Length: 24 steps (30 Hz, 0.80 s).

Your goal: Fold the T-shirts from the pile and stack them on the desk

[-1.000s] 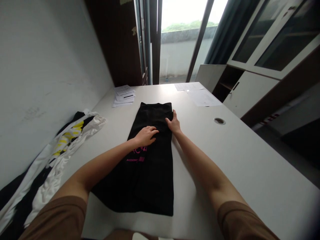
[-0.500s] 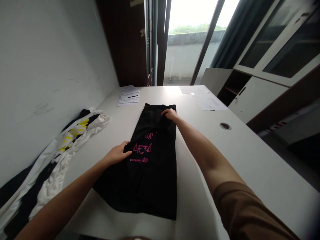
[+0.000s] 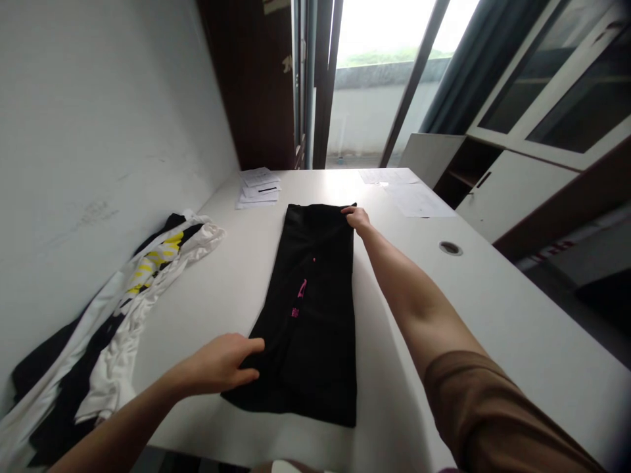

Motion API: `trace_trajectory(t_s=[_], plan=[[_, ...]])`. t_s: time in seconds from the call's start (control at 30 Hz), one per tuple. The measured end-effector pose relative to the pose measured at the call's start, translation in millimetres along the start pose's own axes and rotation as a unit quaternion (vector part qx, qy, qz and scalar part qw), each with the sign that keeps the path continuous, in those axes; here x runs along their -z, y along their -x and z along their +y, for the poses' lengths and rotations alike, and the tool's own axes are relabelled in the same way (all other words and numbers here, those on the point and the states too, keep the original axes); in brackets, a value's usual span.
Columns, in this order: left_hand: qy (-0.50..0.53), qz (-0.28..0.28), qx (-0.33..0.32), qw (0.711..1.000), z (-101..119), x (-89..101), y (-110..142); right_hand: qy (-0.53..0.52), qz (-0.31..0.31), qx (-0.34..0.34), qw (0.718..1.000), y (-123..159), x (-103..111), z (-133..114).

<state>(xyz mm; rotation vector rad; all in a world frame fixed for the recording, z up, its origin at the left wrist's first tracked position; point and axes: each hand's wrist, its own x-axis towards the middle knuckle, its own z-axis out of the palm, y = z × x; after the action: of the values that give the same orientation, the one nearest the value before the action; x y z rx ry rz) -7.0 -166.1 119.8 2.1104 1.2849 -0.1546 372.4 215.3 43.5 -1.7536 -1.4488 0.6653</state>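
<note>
folded black printed shirt [image 3: 320, 315] lying lengthwise on white counter [image 3: 404, 282], reaching toward its near edge, left hand [image 3: 221, 364] with thumb and fingers parted around the shirt's near-left side, right hand [image 3: 355, 217] pinching its far-right corner, crumpled clothes [image 3: 148, 276] along the counter's left edge

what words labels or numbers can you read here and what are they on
No whole word, brand or number is readable.
Pink print on the black garment: only fragments show, possibly part of an "A"; the small block below is too small.
Yellow print on the piled clothes: too creased.
Left papers and right papers: too faint.
Red marks at far right: too blurred.
</note>
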Motion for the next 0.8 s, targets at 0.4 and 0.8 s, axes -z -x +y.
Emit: trace_trajectory(t_s=[0.4, 0.8], plan=[[0.132, 0.148, -0.06, 0.978, 27.4, -17.9, -22.3, 0.082, -0.077, 0.016, 0.994, 49.2, -2.8, 16.2], [0.024, 0.091, -0.239, 0.966, 42.1, -66.7, -39.6, -0.061, -0.036, 0.026, 0.997, 38.2, 3.8, 2.4]])
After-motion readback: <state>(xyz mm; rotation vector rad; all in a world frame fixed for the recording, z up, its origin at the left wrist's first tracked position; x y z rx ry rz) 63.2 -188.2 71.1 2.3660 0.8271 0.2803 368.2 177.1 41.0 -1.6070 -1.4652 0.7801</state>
